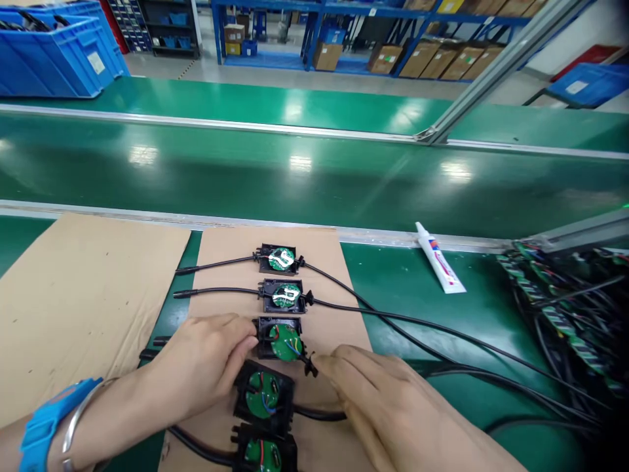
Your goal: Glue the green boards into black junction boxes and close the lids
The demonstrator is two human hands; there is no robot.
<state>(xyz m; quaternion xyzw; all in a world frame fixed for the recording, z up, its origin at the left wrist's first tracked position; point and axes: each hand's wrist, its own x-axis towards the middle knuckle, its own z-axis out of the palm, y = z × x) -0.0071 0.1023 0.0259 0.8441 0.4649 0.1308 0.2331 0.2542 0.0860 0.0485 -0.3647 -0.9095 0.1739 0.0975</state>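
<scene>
Several open black plastic housings with round green circuit boards lie in a column on cardboard. My left hand (pixel 211 351) is closed at the left edge of the third housing (pixel 268 322), thumb and finger pinched where its cable enters. At that housing's other end, my right hand (pixel 378 393) pinches the black cable beside its grommet (pixel 309 365). Colored wires show on this circuit board (pixel 285 342). Farther back, the top housing (pixel 278 259) and second housing (pixel 284 295) carry white paste on their boards. Nearer me, a tilted housing (pixel 264 396) and another housing (pixel 264 453) lie partly overlapped.
A white tube (pixel 439 259) lies on the green bench at the right. Tangled cables and circuit boards (pixel 570 321) are heaped at the far right. Cardboard sheets (pixel 83 295) cover the left. A blue bin (pixel 59 52) stands beyond the metal ledge (pixel 216 124).
</scene>
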